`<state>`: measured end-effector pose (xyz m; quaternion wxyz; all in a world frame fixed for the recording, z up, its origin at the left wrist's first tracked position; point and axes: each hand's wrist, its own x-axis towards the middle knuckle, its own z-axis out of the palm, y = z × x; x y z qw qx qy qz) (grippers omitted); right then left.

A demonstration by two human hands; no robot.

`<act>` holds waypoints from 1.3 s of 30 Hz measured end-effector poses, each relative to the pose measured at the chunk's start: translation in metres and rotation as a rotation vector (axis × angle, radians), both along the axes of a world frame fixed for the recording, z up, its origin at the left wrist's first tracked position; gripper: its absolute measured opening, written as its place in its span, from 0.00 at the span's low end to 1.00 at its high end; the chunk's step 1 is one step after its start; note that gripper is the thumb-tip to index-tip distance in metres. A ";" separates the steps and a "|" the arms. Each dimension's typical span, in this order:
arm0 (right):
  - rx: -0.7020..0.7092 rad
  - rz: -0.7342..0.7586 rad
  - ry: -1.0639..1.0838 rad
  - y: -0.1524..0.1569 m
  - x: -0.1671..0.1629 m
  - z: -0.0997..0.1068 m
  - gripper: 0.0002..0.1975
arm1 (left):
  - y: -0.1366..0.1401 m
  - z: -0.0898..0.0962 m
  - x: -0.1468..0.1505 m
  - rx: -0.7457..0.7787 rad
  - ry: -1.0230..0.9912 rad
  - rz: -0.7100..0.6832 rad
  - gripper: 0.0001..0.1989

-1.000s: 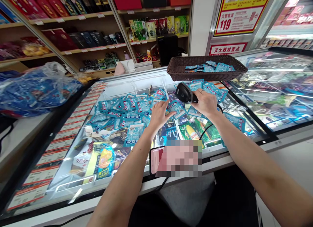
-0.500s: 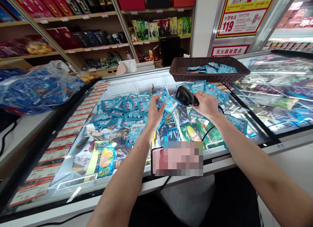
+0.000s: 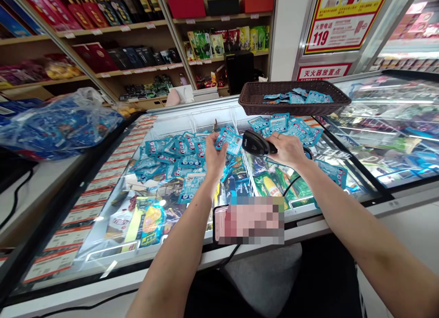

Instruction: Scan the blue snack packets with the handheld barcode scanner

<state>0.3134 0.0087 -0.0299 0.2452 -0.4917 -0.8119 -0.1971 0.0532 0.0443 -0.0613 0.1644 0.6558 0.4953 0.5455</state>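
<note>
Above the middle of the glass freezer lid (image 3: 103,245), the left hand (image 3: 215,159) has its fingers pinched on a blue packet (image 3: 229,140), facing the black scanner (image 3: 255,143) that the right hand (image 3: 288,150) has its fingers wrapped around.

Wooden shelves (image 3: 113,66) line the wall behind glass-topped freezers (image 3: 384,121).

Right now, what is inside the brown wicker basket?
The basket holds several blue packets, loosely piled toward its right side. Its front wall covers the bottom, so anything lower cannot be seen.
</note>
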 end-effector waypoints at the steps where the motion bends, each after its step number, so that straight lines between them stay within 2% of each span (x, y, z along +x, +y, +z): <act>1: -0.007 0.001 -0.004 0.000 0.000 0.000 0.15 | 0.000 0.000 0.000 -0.003 0.014 0.004 0.25; 9: -0.054 0.036 -0.009 0.000 0.000 0.000 0.16 | 0.000 -0.001 0.000 -0.013 0.045 0.021 0.25; 39: -0.032 0.036 -0.020 -0.001 -0.001 0.000 0.16 | -0.001 0.002 0.000 -0.005 0.065 0.016 0.24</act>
